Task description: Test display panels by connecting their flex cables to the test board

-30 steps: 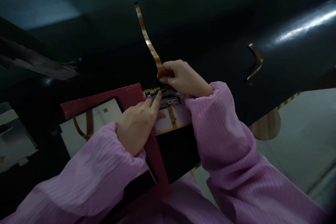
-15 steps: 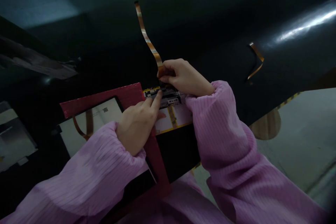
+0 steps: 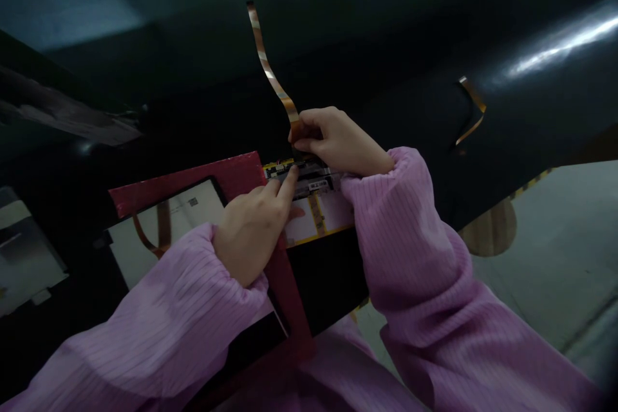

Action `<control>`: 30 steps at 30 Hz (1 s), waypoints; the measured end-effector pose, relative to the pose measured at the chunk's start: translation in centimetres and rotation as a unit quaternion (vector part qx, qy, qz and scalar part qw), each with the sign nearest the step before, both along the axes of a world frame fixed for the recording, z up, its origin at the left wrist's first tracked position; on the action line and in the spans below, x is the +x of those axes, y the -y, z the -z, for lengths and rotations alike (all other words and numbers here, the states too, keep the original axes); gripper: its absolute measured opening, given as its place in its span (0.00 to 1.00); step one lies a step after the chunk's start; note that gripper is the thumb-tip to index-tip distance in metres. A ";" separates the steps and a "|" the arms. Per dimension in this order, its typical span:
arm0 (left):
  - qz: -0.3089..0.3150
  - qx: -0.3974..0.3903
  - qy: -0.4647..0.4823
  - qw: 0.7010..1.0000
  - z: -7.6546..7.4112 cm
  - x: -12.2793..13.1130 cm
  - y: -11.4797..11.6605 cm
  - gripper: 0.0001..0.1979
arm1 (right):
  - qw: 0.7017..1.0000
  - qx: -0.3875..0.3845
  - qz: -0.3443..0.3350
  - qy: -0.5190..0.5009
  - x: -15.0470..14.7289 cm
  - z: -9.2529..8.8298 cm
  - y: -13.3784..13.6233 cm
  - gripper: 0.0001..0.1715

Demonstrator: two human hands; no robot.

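Observation:
My right hand point(image 3: 340, 141) pinches the lower end of a long orange ribbon cable point(image 3: 270, 74), whose free end reaches up over the dark table. Just below that pinch lies an opened device with a circuit board and battery packs point(image 3: 335, 209), edged in yellow. My left hand point(image 3: 255, 225) holds nothing; its index finger is stretched out with the tip on the board, and the thumb sits apart below it over the pale battery area. Whether the cable's lower end touches the board's connector is hidden by my fingers.
Left of the device, a red bubble-wrap sheet point(image 3: 236, 174) lies under a white-backed display panel point(image 3: 181, 206) with its own orange cable. Another panel point(image 3: 29, 257) is at the far left. A second ribbon cable point(image 3: 476, 119) lies to the right, near a round wooden stool point(image 3: 492, 232).

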State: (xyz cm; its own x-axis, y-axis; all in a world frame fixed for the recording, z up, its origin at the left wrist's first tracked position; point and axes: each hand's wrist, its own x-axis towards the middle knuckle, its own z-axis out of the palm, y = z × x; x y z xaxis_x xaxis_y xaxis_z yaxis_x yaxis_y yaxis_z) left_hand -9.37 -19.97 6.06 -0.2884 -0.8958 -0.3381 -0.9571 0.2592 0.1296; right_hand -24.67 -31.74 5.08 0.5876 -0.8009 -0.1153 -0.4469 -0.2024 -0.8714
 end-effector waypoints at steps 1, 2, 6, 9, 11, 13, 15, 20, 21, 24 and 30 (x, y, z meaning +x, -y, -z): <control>0.002 0.000 0.000 1.000 0.0 0.0 0.0 0.29 | 1.000 0.003 -0.001 -0.001 0.0 -0.1 0.0 0.11; 0.004 -0.001 0.000 1.000 0.0 0.0 0.0 0.29 | 1.000 0.004 -0.001 -0.004 0.0 -0.2 0.0 0.11; 0.002 -0.003 0.004 1.000 0.0 0.0 0.0 0.29 | 1.000 0.000 0.005 -0.016 0.0 -0.3 0.0 0.11; 0.000 -0.006 -0.001 1.000 0.1 0.0 0.0 0.29 | 1.000 -0.002 0.010 -0.011 0.0 -0.2 0.0 0.09; 0.001 -0.014 -0.004 1.000 0.2 0.0 -0.1 0.29 | 1.000 -0.001 0.010 -0.009 0.0 -0.1 0.0 0.09; 0.004 -0.016 -0.006 1.000 0.3 0.1 -0.1 0.30 | 1.000 0.001 0.006 -0.010 0.0 -0.1 0.0 0.09; 0.005 -0.018 -0.005 1.000 0.3 0.1 -0.2 0.30 | 1.000 -0.001 0.006 -0.015 0.1 -0.1 0.0 0.10; 0.004 -0.016 -0.004 1.000 0.2 0.0 -0.1 0.29 | 1.000 -0.018 0.003 -0.023 0.1 -0.1 -0.1 0.10; 0.003 -0.014 -0.003 1.000 0.1 0.0 -0.1 0.29 | 1.000 -0.019 0.001 -0.021 0.1 0.0 -0.1 0.10; 0.002 -0.011 0.005 1.000 0.1 -0.1 0.0 0.29 | 1.000 -0.021 -0.001 -0.021 0.1 0.0 -0.1 0.10; 0.005 -0.017 0.011 1.000 0.2 -0.1 -0.1 0.29 | 0.999 -0.015 -0.009 -0.033 0.0 0.0 0.0 0.10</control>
